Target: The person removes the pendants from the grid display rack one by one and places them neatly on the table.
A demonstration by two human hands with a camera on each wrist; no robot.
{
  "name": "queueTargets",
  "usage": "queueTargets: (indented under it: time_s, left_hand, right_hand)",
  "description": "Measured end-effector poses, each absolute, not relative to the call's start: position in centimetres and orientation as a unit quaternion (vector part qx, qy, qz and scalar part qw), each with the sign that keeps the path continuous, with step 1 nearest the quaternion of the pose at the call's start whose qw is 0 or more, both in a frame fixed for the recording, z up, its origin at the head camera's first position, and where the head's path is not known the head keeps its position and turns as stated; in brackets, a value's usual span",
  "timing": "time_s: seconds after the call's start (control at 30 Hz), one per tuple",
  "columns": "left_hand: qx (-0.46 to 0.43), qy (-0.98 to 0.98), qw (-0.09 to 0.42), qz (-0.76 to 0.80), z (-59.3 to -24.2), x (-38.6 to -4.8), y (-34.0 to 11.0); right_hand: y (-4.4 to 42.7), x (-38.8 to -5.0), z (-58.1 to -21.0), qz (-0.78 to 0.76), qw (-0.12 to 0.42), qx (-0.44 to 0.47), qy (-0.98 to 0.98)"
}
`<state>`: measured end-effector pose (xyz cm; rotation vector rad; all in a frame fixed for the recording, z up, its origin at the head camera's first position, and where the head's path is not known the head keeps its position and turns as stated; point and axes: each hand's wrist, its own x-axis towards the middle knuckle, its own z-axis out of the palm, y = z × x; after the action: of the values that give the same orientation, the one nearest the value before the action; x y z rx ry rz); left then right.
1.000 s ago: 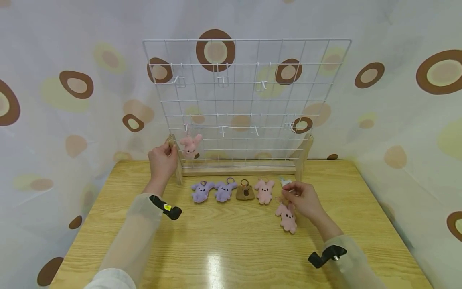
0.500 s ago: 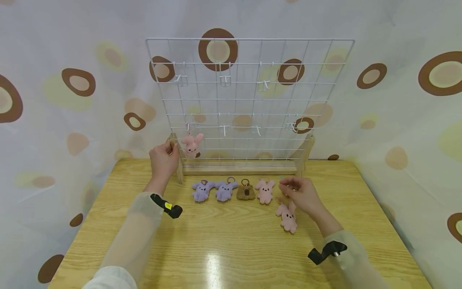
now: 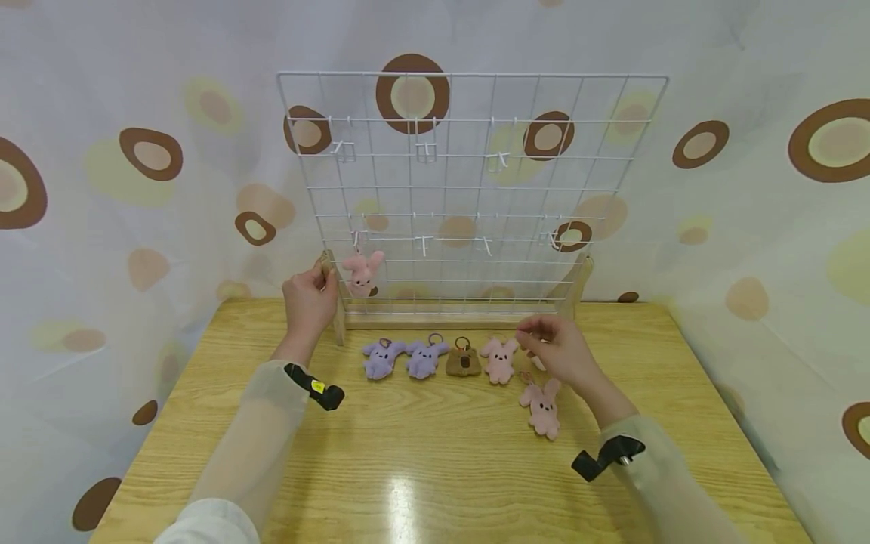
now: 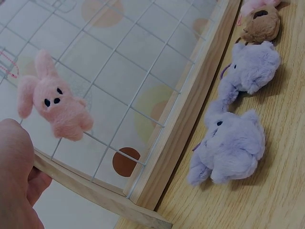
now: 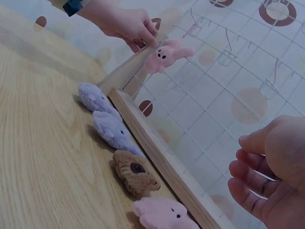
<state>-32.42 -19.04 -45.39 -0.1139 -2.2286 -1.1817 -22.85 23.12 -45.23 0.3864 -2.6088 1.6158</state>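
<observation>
My left hand [image 3: 309, 302] grips the top of the left wooden foot of a white wire grid rack [image 3: 451, 189]. Beside it a pink bunny plush keychain [image 3: 362, 273] hangs from a hook. My right hand [image 3: 560, 349] hovers over the right end of a row of plush keychains, its fingers loosely bent; in the right wrist view I see nothing between thumb and fingers. Partly hidden beneath it is a pale plush [image 3: 539, 363]. Close by lie a pink bunny plush [image 3: 499, 363] and, nearer me, another pink bunny plush [image 3: 543, 412].
Two purple plush keychains [image 3: 423, 360] and a brown plush keychain [image 3: 464, 362] lie along the rack's wooden base bar [image 3: 448, 321]. Several white hooks [image 3: 485, 245] stick out of the grid. The wooden table [image 3: 401, 453] meets a patterned cloth [image 3: 156, 317] behind and at the sides.
My right hand has shifted up and left, from over the pale plush's head toward the upright pink bunny in the row. The left hand keeps its hold on the rack.
</observation>
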Motion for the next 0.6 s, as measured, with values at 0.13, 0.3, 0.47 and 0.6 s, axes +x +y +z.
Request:
queueTargets:
  time_s: [0.13,0.3,0.47,0.6]
  left_hand:
    - [-0.042,-0.843,0.302,-0.444,-45.4,-32.5,-19.1]
    - [-0.038,-0.844,0.298,-0.444,-45.4,-32.4,-19.1]
    - [-0.040,-0.845,0.299,-0.442,-45.4,-32.4,-19.1]
    - [-0.041,-0.845,0.300,-0.441,-45.4,-32.5,-19.0]
  right_hand:
    - [22.6,-23.4,-44.7,0.520,0.025,0.131,-0.844]
    - [21.7,-24.0,-43.9,0.522,0.029,0.141,-0.841]
    - [20.7,-24.3,-43.0,0.512,0.037,0.153,-0.844]
    - [19.9,-24.7,-42.5,0.504,0.038,0.157,-0.848]
